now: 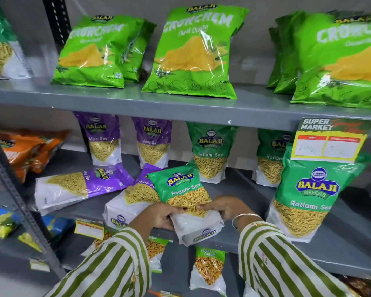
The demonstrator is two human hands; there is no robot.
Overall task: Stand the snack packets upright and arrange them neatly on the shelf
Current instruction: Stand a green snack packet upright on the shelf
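A green Ratlami Sev packet [181,189] is held tilted over the front of the middle shelf [255,189]. My left hand [159,215] grips its lower left side and my right hand [225,207] grips its lower right side. Under it lies a purple Aloo Sev packet [129,202], flat on the shelf. Another purple Aloo Sev packet [79,186] lies on its side to the left. Two purple packets [104,138] and two green packets [210,151] stand upright at the back. A large green Ratlami Sev packet [304,196] stands at the front right.
Green Crunchem chip bags [189,54] stand on the upper shelf [137,103]. Orange packets [28,148] are piled at the left. A price tag [328,140] hangs from the upper shelf's edge. A slotted metal upright [19,206] runs down the left. Chana packets [209,269] stand on the shelf below.
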